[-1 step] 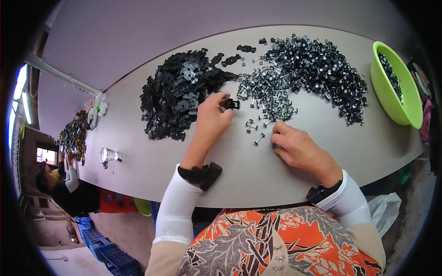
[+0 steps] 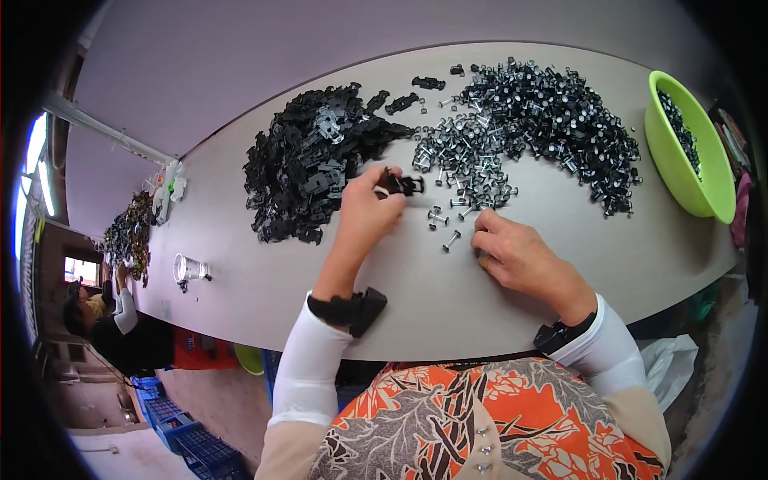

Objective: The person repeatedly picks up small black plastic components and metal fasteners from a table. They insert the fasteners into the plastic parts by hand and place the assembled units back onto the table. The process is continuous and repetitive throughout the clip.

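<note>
left hand (image 2: 364, 210) pinching a small black plastic clip (image 2: 399, 185) at its fingertips, just above the table (image 2: 264, 280), at 3 o'clock of the black clip pile (image 2: 312, 164). right hand (image 2: 520, 260) flat on the table, fingers curled; grip on anything unclear. loose metal pins (image 2: 448, 228) at its 10 o'clock. green bowl (image 2: 690, 152) far at 2 o'clock.

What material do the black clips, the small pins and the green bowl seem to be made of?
Black clips: probably moulded plastic, matt and dark.
Small pins: probably metal, with bright silvery glints on shafts and heads.
Green bowl: likely plastic, with a smooth, uniform lime colour and a soft sheen.
</note>
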A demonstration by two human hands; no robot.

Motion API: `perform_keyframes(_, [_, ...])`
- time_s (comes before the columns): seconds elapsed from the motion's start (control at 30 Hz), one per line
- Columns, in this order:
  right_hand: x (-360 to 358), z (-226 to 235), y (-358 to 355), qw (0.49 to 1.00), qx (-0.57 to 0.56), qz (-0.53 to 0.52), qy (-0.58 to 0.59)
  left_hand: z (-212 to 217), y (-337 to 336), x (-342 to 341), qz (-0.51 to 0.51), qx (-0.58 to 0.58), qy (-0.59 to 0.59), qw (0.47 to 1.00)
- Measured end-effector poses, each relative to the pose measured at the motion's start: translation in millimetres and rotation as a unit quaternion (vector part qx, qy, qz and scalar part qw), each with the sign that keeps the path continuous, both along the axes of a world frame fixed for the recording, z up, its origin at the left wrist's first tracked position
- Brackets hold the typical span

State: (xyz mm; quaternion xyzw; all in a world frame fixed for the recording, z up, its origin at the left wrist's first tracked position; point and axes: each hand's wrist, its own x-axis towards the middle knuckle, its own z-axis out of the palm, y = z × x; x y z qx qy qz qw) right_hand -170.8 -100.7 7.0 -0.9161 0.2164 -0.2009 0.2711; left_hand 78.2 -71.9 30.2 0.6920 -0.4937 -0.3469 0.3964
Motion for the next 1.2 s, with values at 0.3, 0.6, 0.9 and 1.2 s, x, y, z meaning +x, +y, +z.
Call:
perform_keyframes(0.3, [-3.9, 20.8, 14.3, 0.989, 0.108, -0.041, -0.092, -14.8, 50.4, -37.8, -0.072, 0.034, 0.462, 0.883])
perform_keyframes(0.6, [-9.7, 19.1, 38.3, 0.985, 0.062, -0.026, -0.161, -19.0, 64.3, -68.0, -0.097, 0.081, 0.524, 0.842])
perform_keyframes(0.9, [-19.4, 16.8, 49.8, 0.986, 0.014, -0.022, -0.166, -15.9, 69.5, -73.6, -0.15, 0.166, 0.485, 0.845])
perform_keyframes(1.2, [-30.5, 21.0, 53.8, 0.985, -0.008, -0.052, -0.161, -28.1, 68.1, -88.5, -0.124, 0.145, 0.558, 0.808])
